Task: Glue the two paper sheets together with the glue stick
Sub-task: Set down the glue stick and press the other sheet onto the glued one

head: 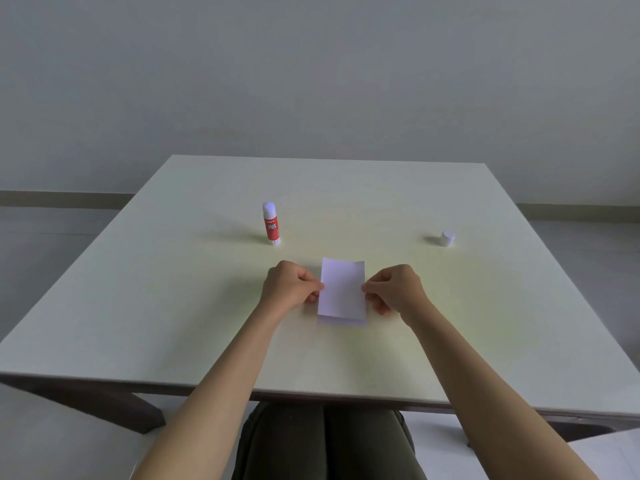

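Hands: my left hand [291, 289] and right hand [394, 289] each pinch a side edge of the small white paper sheets [342, 292], fingers closed on them.
Sheets: stacked, long axis running away from me, lower one peeking out at the near edge, low over the pale bench [173, 306].
Glue: red-and-white glue stick [271, 224] upright, uncapped, far-left; left hand nearer.
Cap: white cap [447, 238] far-right.
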Demonstrator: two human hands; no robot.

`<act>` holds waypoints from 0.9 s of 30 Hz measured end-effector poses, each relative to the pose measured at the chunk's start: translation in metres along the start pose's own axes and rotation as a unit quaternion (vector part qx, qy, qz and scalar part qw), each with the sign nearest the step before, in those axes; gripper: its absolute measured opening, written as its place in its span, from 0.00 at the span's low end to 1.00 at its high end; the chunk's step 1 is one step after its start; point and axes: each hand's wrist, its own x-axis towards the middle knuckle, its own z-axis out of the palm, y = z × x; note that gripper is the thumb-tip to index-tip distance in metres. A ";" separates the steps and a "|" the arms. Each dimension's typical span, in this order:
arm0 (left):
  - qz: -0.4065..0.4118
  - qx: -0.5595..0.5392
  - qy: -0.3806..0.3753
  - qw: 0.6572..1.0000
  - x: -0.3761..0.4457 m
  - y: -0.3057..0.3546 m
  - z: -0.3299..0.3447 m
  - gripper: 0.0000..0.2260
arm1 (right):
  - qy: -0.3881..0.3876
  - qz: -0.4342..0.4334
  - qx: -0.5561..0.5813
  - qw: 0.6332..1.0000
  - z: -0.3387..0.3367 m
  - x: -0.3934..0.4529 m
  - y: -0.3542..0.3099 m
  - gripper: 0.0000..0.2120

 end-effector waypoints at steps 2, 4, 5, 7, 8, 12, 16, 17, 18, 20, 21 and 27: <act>0.001 0.011 -0.001 1.000 0.001 0.000 0.000 0.07 | 0.000 -0.003 -0.010 1.000 0.001 0.001 0.000 0.05; 0.002 0.019 0.000 1.000 0.001 -0.001 0.000 0.06 | 0.000 -0.006 -0.019 1.000 0.002 0.001 -0.001 0.06; 0.003 0.022 0.000 1.000 0.002 -0.001 0.000 0.06 | 0.000 -0.006 -0.021 1.000 0.002 0.001 -0.001 0.07; 0.005 0.032 -0.001 0.999 0.003 -0.001 0.001 0.05 | 0.001 -0.006 -0.024 1.000 0.003 0.002 0.000 0.08; 0.006 0.037 -0.002 0.999 0.003 -0.001 0.001 0.05 | 0.001 -0.006 -0.025 1.000 0.003 0.003 0.000 0.08; 0.015 0.056 -0.004 0.998 0.005 -0.001 0.002 0.04 | 0.004 -0.007 -0.036 0.999 0.003 0.004 0.000 0.08; 0.018 0.064 -0.005 0.998 0.005 0.000 0.002 0.04 | 0.008 -0.020 -0.052 0.998 0.005 0.003 0.001 0.08; 0.019 0.066 -0.004 0.998 0.005 0.000 0.002 0.04 | 0.009 -0.023 -0.055 0.998 0.005 0.003 0.000 0.08; 0.019 0.069 -0.003 0.997 0.005 0.000 0.002 0.04 | 0.009 -0.026 -0.059 0.998 0.005 0.003 0.000 0.08; 0.020 0.074 0.000 0.997 0.004 0.000 0.002 0.04 | 0.010 -0.030 -0.064 0.997 0.005 0.003 0.000 0.09; 0.022 0.076 0.002 0.997 0.004 0.000 0.002 0.04 | 0.011 -0.032 -0.067 0.997 0.006 0.003 0.000 0.09; 0.027 0.089 0.005 0.996 0.004 0.001 0.003 0.06 | 0.013 -0.050 -0.095 0.994 0.007 0.002 0.000 0.08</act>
